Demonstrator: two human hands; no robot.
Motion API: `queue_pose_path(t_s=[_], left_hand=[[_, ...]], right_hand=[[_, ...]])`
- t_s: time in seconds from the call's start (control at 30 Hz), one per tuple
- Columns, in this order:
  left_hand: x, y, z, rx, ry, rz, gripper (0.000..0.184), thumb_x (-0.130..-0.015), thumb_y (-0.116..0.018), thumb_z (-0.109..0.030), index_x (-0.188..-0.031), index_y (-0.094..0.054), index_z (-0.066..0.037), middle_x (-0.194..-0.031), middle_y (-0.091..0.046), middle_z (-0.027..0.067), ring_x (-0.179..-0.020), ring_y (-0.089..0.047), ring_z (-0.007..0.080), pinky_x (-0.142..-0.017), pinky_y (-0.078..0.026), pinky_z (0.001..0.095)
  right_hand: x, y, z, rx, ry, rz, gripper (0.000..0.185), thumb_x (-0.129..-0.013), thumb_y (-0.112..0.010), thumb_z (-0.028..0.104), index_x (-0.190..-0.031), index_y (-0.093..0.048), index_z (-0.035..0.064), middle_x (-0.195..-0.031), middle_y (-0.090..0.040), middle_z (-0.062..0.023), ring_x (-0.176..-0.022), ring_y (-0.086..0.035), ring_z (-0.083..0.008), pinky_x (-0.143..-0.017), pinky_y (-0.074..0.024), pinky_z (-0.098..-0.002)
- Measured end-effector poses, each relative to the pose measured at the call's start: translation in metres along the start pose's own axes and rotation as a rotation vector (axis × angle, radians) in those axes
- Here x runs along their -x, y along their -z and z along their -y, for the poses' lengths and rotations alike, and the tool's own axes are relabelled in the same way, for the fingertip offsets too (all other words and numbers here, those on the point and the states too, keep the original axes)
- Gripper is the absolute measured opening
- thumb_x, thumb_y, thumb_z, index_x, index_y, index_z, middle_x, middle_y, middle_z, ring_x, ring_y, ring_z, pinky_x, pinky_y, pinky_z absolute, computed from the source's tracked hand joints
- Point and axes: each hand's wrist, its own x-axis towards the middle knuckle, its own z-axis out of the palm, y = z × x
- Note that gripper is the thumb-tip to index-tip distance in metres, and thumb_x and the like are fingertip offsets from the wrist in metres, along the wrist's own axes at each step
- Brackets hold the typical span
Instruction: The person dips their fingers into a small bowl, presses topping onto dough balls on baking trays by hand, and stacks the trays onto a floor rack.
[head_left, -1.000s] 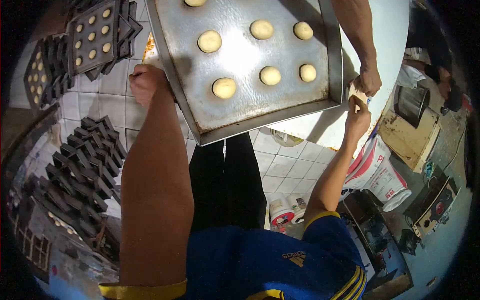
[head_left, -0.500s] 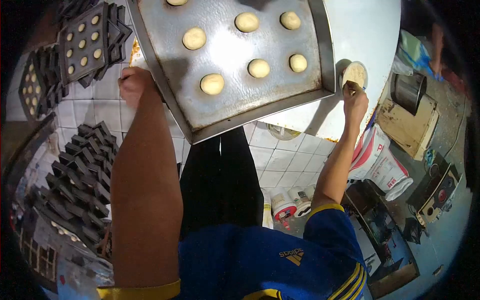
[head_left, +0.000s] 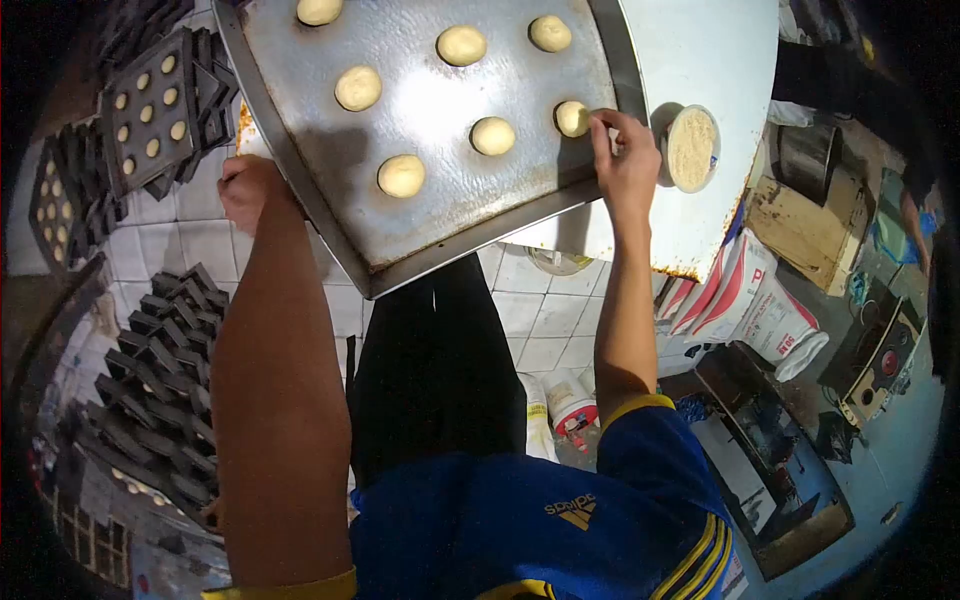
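Observation:
A metal baking tray (head_left: 420,240) with several round dough balls is tilted over the white table. At its lower right, the thumb and fingers of my right hand (head_left: 628,165) are pinched together at the edge of a dough ball (head_left: 572,119). Anything between those fingertips is too small to make out. A bowl of pale crumbs (head_left: 692,148) stands on the table just right of this hand. My left hand (head_left: 250,190) is a closed fist outside the tray's left side, with nothing visible in it, and its wrist lies close to the tray edge.
Stacked trays with dough balls (head_left: 150,105) stand at the upper left. Below them are many dark metal moulds (head_left: 150,370). The white table (head_left: 715,50) has a rusty edge. Printed sacks (head_left: 745,300) and buckets (head_left: 572,400) sit on the floor.
My right hand has moved left from the crumb bowl to the lower right dough ball. The tray and the rest of the view have shifted slightly left; my left hand stays closed.

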Motion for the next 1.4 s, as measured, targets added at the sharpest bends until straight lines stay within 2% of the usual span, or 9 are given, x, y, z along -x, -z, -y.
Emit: queue_pose_path(t_s=[0.07, 0.23, 0.33, 0.47, 0.57, 0.7, 1.03, 1.13, 1.4], left_hand=[[-0.001, -0.003, 0.002, -0.010, -0.006, 0.003, 0.054, -0.097, -0.039, -0.037, -0.109, -0.079, -0.003, -0.114, -0.078, 0.0240, -0.106, -0.074, 0.0470, -0.097, -0.057, 0.0580], [-0.006, -0.008, 0.006, -0.012, -0.047, -0.038, 0.055, -0.097, -0.039, -0.039, -0.111, -0.080, -0.004, -0.114, -0.078, 0.0228, -0.107, -0.074, 0.0466, -0.098, -0.057, 0.0588], [-0.009, -0.011, 0.007, -0.034, 0.007, 0.002, 0.055, -0.097, -0.039, -0.039, -0.108, -0.081, -0.005, -0.112, -0.079, 0.0222, -0.105, -0.074, 0.0466, -0.096, -0.058, 0.0589], [-0.012, -0.015, 0.010, 0.019, -0.023, 0.010, 0.054, -0.097, -0.040, -0.039, -0.106, -0.082, -0.006, -0.112, -0.079, 0.0211, -0.104, -0.075, 0.0465, -0.094, -0.059, 0.0590], [-0.006, -0.010, 0.002, -0.014, 0.069, -0.070, 0.053, -0.096, -0.041, -0.039, -0.102, -0.082, -0.006, -0.111, -0.079, 0.0212, -0.103, -0.075, 0.0461, -0.094, -0.059, 0.0589], [-0.012, -0.019, 0.012, -0.048, -0.033, -0.077, 0.054, -0.096, -0.041, -0.038, -0.102, -0.082, -0.005, -0.108, -0.080, 0.0218, -0.101, -0.076, 0.0458, -0.093, -0.059, 0.0584], [-0.017, -0.020, 0.015, -0.060, -0.046, -0.029, 0.056, -0.097, -0.041, -0.040, -0.112, -0.082, -0.006, -0.118, -0.078, 0.0230, -0.108, -0.075, 0.0447, -0.101, -0.058, 0.0556], [-0.014, -0.016, 0.011, -0.077, -0.036, -0.031, 0.056, -0.097, -0.041, -0.040, -0.112, -0.082, -0.006, -0.117, -0.078, 0.0228, -0.108, -0.075, 0.0444, -0.101, -0.057, 0.0553], [-0.010, -0.013, 0.004, -0.026, 0.040, -0.041, 0.054, -0.096, -0.041, -0.039, -0.111, -0.082, -0.007, -0.113, -0.079, 0.0222, -0.107, -0.075, 0.0449, -0.099, -0.057, 0.0565]], right_hand=[[-0.003, -0.011, 0.000, 0.298, 0.263, -0.107, 0.013, -0.097, -0.075, 0.015, -0.107, -0.081, 0.0104, -0.099, -0.077, -0.0098, -0.085, -0.065, -0.0336, -0.080, -0.0533, -0.0421], [0.015, -0.019, 0.001, 0.447, 0.248, -0.040, 0.021, -0.098, -0.073, 0.019, -0.117, -0.079, 0.0108, -0.110, -0.075, -0.0056, -0.099, -0.064, -0.0307, -0.087, -0.0501, -0.0428], [0.035, -0.020, 0.021, 0.439, 0.214, 0.047, 0.041, -0.108, -0.061, 0.031, -0.140, -0.069, 0.0074, -0.140, -0.061, -0.0124, -0.120, -0.055, -0.0354, -0.104, -0.0444, -0.0498], [0.024, 0.003, -0.001, 0.181, 0.175, 0.002, 0.040, -0.111, -0.057, 0.031, -0.138, -0.069, 0.0040, -0.141, -0.059, -0.0201, -0.128, -0.054, -0.0374, -0.114, -0.0393, -0.0508], [-0.001, 0.049, -0.046, 0.215, 0.032, -0.340, 0.041, -0.107, -0.063, 0.032, -0.134, -0.072, 0.0015, -0.124, -0.071, -0.0192, -0.115, -0.062, -0.0358, -0.102, -0.0478, -0.0466], [-0.036, 0.085, -0.123, 0.591, -0.089, -0.279, 0.035, -0.100, -0.071, 0.038, -0.123, -0.081, 0.0134, -0.119, -0.077, -0.0167, -0.104, -0.067, -0.0405, -0.096, -0.0532, -0.0475], [-0.045, 0.091, -0.123, 0.651, -0.101, -0.227, 0.028, -0.096, -0.077, 0.033, -0.111, -0.085, 0.0112, -0.100, -0.080, -0.0202, -0.092, -0.074, -0.0364, -0.087, -0.0577, -0.0440], [-0.036, 0.093, -0.120, -0.055, -0.315, -0.286, 0.032, -0.095, -0.085, 0.025, -0.111, -0.083, -0.0027, -0.102, -0.083, -0.0127, -0.092, -0.074, -0.0158, -0.090, -0.0561, -0.0298], [0.025, 0.002, 0.029, -0.360, -0.128, 0.132, 0.023, -0.093, -0.084, 0.019, -0.111, -0.084, 0.0050, -0.101, -0.083, -0.0090, -0.092, -0.072, -0.0169, -0.086, -0.0537, -0.0315]])
